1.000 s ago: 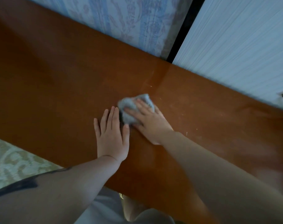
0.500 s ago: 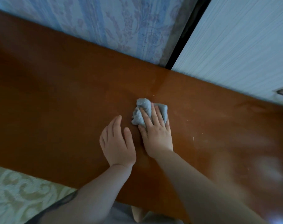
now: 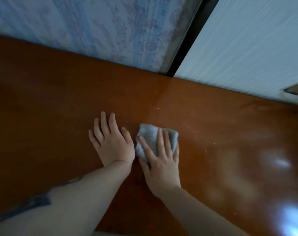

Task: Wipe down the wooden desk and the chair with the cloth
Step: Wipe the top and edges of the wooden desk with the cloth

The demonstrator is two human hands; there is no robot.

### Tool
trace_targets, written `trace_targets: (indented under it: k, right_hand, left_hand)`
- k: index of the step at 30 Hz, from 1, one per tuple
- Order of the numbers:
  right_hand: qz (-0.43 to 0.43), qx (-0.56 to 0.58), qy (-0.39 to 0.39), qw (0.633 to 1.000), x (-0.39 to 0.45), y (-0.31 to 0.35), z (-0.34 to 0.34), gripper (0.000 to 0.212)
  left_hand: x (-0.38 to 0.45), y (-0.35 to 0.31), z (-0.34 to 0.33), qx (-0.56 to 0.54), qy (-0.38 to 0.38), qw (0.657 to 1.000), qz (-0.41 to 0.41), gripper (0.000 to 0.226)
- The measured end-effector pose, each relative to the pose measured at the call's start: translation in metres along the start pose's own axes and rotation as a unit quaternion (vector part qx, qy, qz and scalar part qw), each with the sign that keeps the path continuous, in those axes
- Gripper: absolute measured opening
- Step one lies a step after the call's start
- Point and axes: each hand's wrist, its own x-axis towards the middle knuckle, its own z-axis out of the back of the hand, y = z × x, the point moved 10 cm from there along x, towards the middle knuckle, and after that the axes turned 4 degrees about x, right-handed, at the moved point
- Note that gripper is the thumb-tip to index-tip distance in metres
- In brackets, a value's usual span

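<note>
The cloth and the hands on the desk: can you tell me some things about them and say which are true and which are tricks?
1. The right hand presses flat on the cloth. True.
2. The cloth is bright red. False: it is grey.
3. The left hand lies flat on the bare desk. True.
4. The left hand holds a cup. False: it holds nothing.
5. The cloth sits left of the left hand. False: it sits to its right.

There was one wooden bench (image 3: 42, 108), one crumpled grey cloth (image 3: 149, 136), and two bare hands: one left hand (image 3: 111, 143) and one right hand (image 3: 162, 166). Two forearms showed.
</note>
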Motion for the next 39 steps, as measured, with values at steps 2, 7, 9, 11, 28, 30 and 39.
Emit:
trace_targets:
  k: [2,7,9,11,28,30,39]
  right_hand:
    - [0.116,-0.036,0.036,0.992,0.019,0.012,0.001,0.058]
    - [-0.005,0.033,-0.007,0.999,0.068,-0.039,0.031,0.057]
    - [-0.068,0.059,-0.049,0.995,0.043,-0.037,0.028,0.057]
    - [-0.026,0.059,-0.006,0.998,0.025,-0.016,0.012,0.058]
    - [0.245,-0.007,0.106,0.964,0.149,0.022,0.041,0.053]
    - [0.115,0.044,0.057,0.991,0.179,-0.028,0.055,0.053]
    - [0.234,-0.017,0.061,0.97,0.15,0.037,0.039,0.055]
  left_hand:
    - [0.0,0.0,0.0,0.009,-0.004,1.0,0.001,0.049]
    - [0.0,-0.005,0.0,0.031,-0.004,1.0,0.001,0.047]
    - [-0.001,-0.006,0.001,0.036,-0.014,0.999,-0.007,0.049]
    - [-0.001,-0.005,0.001,0.043,-0.015,0.999,-0.006,0.051]
    - [0.0,-0.007,-0.003,0.09,0.004,0.996,0.002,0.056]
    - [0.0,-0.007,-0.003,0.089,0.008,0.996,0.001,0.056]
    - [0.0,-0.008,-0.005,0.098,0.005,0.995,-0.009,0.055]
